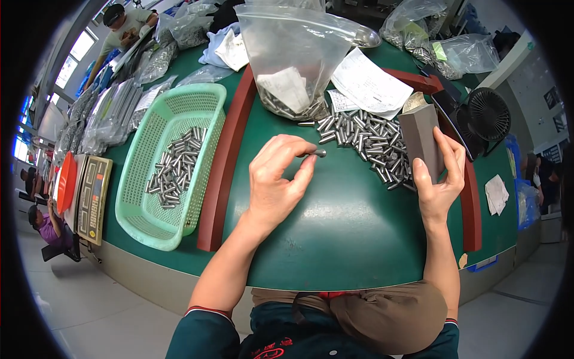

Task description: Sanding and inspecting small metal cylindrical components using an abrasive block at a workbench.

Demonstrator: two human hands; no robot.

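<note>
Between thumb and forefinger, my left hand (280, 176) pinches a small metal pin (320, 153) above the green tabletop (311, 239). On the right, my right hand (439, 179) grips a dark grey-brown rectangular block (422, 137), held upright with fingers along one side and the thumb in front. A heap of short shiny metal pins (368, 143) spreads over the table between the two hands, reaching up to the block. To the left stands a light green plastic basket (127, 179) with more such pins (177, 167) lying in it.
Dark red wooden strips (218, 173) border the work spot. Behind it stand a clear bag of parts (293, 54) and paper sheets (371, 84). A black fan (487, 113) is at right; a scale (94, 197) and bagged parts (107, 116) at left. Other people sit farther off.
</note>
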